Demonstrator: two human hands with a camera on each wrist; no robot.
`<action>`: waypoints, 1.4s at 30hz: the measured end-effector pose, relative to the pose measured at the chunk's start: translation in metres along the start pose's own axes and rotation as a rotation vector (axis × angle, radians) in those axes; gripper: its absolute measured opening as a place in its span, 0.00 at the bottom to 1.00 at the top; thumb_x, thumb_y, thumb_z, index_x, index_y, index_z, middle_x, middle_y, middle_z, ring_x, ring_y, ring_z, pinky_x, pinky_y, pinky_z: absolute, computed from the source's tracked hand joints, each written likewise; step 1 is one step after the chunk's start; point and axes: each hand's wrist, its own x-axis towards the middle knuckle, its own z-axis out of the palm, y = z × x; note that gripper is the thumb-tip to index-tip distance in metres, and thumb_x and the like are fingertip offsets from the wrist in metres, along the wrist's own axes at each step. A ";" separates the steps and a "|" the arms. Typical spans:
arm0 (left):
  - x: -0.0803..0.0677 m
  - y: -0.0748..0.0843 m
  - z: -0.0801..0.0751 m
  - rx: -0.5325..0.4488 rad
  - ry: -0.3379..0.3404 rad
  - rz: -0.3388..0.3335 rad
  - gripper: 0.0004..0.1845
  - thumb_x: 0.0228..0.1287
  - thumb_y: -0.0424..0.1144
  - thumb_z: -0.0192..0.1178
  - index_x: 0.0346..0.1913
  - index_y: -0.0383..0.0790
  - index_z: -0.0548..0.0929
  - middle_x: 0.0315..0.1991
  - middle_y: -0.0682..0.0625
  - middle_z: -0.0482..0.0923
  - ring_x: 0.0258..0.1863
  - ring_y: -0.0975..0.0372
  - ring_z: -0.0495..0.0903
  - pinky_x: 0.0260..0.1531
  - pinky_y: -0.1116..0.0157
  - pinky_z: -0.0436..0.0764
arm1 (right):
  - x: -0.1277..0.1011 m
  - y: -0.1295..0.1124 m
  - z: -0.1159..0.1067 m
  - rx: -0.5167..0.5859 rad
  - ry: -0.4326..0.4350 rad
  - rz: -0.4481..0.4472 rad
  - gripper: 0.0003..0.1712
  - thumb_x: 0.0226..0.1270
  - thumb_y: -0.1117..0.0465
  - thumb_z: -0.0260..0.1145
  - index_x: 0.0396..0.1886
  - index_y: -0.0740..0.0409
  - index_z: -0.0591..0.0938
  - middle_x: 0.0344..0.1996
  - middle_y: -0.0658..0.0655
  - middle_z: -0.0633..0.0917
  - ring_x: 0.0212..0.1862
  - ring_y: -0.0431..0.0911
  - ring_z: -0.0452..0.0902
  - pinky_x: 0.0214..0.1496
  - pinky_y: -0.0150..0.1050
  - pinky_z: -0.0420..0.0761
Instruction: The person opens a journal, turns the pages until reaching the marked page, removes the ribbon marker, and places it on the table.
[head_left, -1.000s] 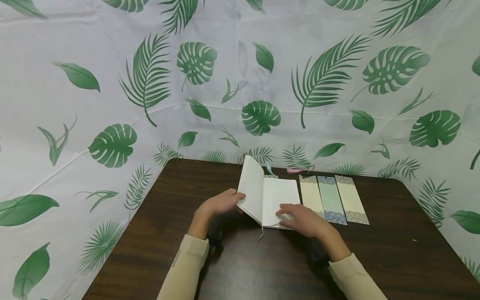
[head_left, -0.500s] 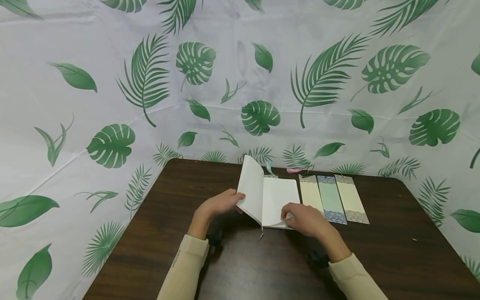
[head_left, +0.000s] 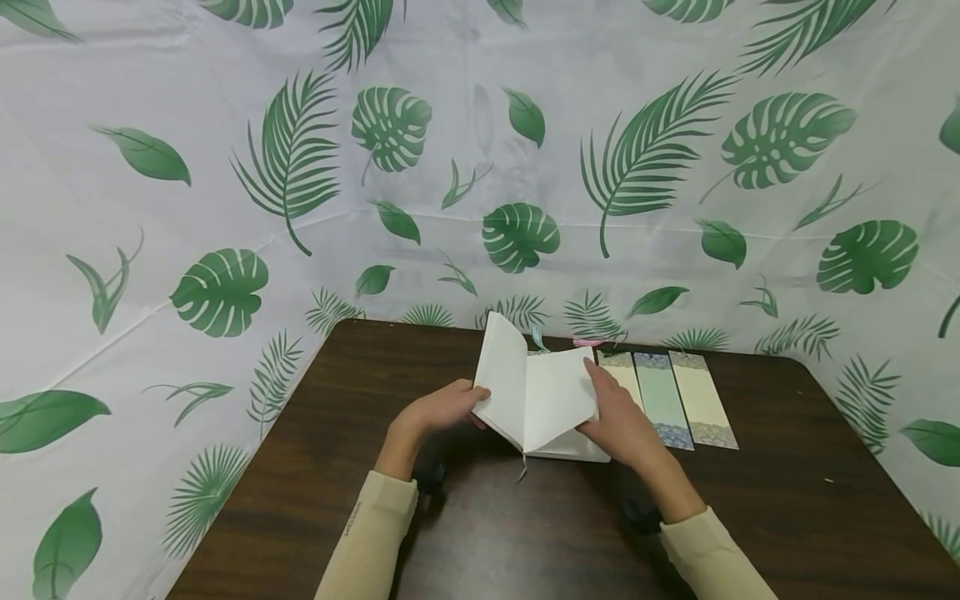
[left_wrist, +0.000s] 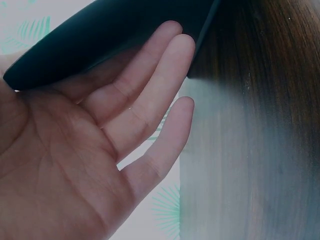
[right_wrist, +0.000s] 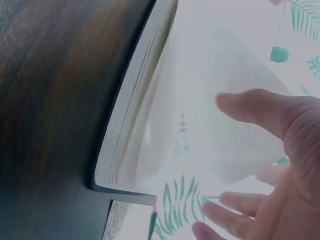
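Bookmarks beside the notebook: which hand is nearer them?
Right. The right hand lifts a page directly beside the bookmarks; the left hand holds the notebook on its far side.

Even, soft light in the head view; hazy, washed-out, blurred wrist views.
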 end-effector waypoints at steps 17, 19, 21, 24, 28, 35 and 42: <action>-0.004 0.003 0.002 -0.037 0.004 0.024 0.30 0.86 0.39 0.38 0.83 0.32 0.54 0.58 0.35 0.78 0.49 0.54 0.82 0.59 0.40 0.83 | -0.006 -0.028 0.025 0.437 -0.226 0.029 0.53 0.82 0.46 0.64 0.91 0.51 0.43 0.80 0.68 0.69 0.75 0.66 0.74 0.67 0.62 0.82; -0.003 0.003 0.003 -0.041 0.002 0.022 0.30 0.86 0.38 0.38 0.83 0.31 0.52 0.58 0.35 0.77 0.48 0.54 0.82 0.58 0.40 0.83 | -0.008 -0.030 0.029 0.392 -0.242 0.018 0.50 0.82 0.46 0.64 0.90 0.48 0.48 0.78 0.66 0.73 0.74 0.64 0.77 0.66 0.62 0.83; -0.002 0.003 0.003 -0.045 0.006 0.011 0.31 0.86 0.39 0.38 0.83 0.31 0.49 0.58 0.35 0.76 0.47 0.55 0.83 0.58 0.40 0.83 | -0.010 -0.031 0.031 0.345 -0.251 0.017 0.48 0.81 0.46 0.65 0.90 0.47 0.51 0.77 0.63 0.76 0.74 0.63 0.77 0.67 0.63 0.81; -0.001 0.004 0.003 -0.040 0.019 -0.006 0.32 0.86 0.40 0.39 0.84 0.32 0.45 0.61 0.35 0.73 0.46 0.55 0.83 0.60 0.39 0.82 | -0.012 -0.032 0.033 0.306 -0.270 -0.002 0.47 0.81 0.47 0.66 0.90 0.46 0.54 0.76 0.62 0.77 0.76 0.63 0.74 0.70 0.66 0.77; -0.002 0.005 0.003 -0.034 0.032 0.001 0.37 0.86 0.42 0.41 0.85 0.34 0.39 0.66 0.34 0.68 0.50 0.54 0.82 0.60 0.39 0.81 | -0.012 -0.033 0.037 0.267 -0.312 -0.029 0.48 0.80 0.45 0.67 0.90 0.42 0.54 0.76 0.59 0.78 0.78 0.61 0.71 0.73 0.67 0.73; -0.003 0.009 0.004 -0.032 0.035 0.032 0.42 0.87 0.48 0.41 0.87 0.45 0.29 0.80 0.36 0.54 0.62 0.49 0.77 0.64 0.38 0.78 | -0.012 -0.034 0.038 0.201 -0.365 -0.064 0.49 0.76 0.40 0.69 0.89 0.34 0.55 0.77 0.58 0.77 0.75 0.60 0.74 0.70 0.66 0.76; -0.001 0.007 0.004 0.039 0.153 0.016 0.39 0.89 0.59 0.34 0.89 0.44 0.38 0.89 0.44 0.40 0.87 0.50 0.49 0.84 0.42 0.54 | -0.014 -0.036 0.036 0.142 -0.412 -0.203 0.51 0.77 0.42 0.69 0.90 0.37 0.52 0.80 0.61 0.72 0.76 0.60 0.73 0.69 0.66 0.76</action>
